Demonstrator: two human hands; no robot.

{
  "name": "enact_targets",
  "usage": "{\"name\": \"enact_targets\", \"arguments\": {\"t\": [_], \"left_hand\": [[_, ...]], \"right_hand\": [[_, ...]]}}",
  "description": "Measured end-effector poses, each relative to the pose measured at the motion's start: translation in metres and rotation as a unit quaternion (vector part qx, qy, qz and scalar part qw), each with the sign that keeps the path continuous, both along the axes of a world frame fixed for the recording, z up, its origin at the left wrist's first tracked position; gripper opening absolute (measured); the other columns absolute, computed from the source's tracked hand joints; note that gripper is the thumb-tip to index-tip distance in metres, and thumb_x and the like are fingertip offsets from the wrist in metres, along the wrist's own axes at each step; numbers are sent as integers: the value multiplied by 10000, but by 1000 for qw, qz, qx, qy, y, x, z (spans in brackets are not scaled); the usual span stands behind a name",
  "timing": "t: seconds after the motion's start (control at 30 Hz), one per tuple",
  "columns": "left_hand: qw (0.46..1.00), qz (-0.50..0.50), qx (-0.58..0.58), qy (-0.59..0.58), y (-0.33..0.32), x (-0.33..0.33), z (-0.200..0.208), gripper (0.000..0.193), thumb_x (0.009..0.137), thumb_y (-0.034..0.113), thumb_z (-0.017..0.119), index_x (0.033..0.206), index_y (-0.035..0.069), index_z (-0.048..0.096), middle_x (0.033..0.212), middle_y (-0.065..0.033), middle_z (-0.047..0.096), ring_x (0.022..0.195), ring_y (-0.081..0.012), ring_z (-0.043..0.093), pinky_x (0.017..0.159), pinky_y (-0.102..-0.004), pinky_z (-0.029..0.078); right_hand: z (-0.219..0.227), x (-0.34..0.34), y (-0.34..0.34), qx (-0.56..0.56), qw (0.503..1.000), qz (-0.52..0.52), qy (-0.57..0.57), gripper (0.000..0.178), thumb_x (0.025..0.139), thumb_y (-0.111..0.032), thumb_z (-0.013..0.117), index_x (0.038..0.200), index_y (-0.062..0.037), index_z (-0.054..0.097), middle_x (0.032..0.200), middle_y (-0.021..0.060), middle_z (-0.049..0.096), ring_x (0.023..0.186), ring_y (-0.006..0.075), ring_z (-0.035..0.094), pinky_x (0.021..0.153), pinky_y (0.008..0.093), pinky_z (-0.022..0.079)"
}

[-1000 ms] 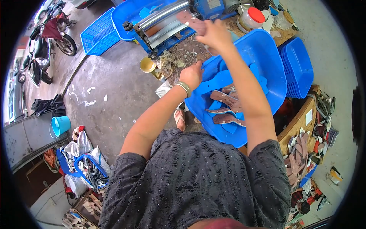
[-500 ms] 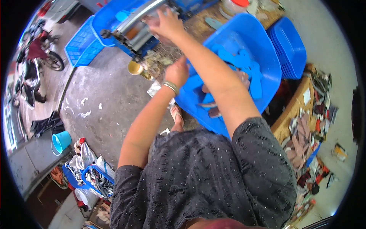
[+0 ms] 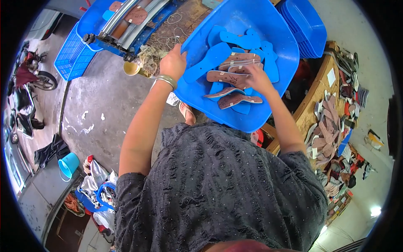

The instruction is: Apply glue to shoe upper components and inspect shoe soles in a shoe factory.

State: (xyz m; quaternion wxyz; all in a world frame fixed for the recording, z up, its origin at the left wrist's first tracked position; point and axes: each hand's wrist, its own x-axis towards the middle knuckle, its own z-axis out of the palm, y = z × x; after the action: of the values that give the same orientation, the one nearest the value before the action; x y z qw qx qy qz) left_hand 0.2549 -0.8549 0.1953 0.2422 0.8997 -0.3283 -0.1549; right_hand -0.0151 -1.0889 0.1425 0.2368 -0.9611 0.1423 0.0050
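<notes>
A large blue plastic tub (image 3: 280,31) stands before me, holding flat blue soles (image 3: 208,63) and several brown insoles (image 3: 241,100) with pen marks and pale tabs. My left hand (image 3: 173,65) is closed at the tub's left rim, a bracelet on its wrist. Inside the tub, my right hand (image 3: 259,80) has its slightly blurred fingers bent over the end of a marked brown insole (image 3: 226,77). At the upper left is a roller machine (image 3: 138,31) with silver rollers and a blue frame. A brown piece (image 3: 136,15) lies on its rollers, out of reach of both hands.
A blue basket (image 3: 67,63) stands beyond the machine. Stacked blue tubs (image 3: 305,31) are at the upper right. A yellowish bowl (image 3: 131,68) sits beside tangled scraps (image 3: 149,54). More brown insoles (image 3: 327,126) are heaped to the right. A light-blue bucket (image 3: 68,163) is at left.
My right hand has come away from the roller machine and down into the tub among the insoles. My left hand now sits at the tub's left rim. The whole view has shifted.
</notes>
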Motion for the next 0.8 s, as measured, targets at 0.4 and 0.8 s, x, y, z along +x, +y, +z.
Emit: {"name": "enact_targets", "arguments": {"t": [0.4, 0.8], "left_hand": [[1000, 0, -5, 12, 2, -6, 0, 224, 871, 218, 552, 1022, 54, 525, 884, -201, 648, 798, -378, 633, 700, -477, 498], [999, -14, -39, 1, -2, -2, -7, 248, 858, 181, 565, 1050, 30, 524, 870, -222, 641, 778, -395, 631, 686, -485, 504]], "right_hand": [[144, 77, -32, 326, 932, -104, -122, 340, 847, -149, 629, 1143, 18, 618, 1053, 28, 631, 966, 122, 566, 871, 274, 443], [5, 377, 51, 622, 770, -144, -2, 365, 875, -24, 501, 1234, -43, 562, 1126, 104, 635, 961, 216, 623, 840, 358, 481]]}}
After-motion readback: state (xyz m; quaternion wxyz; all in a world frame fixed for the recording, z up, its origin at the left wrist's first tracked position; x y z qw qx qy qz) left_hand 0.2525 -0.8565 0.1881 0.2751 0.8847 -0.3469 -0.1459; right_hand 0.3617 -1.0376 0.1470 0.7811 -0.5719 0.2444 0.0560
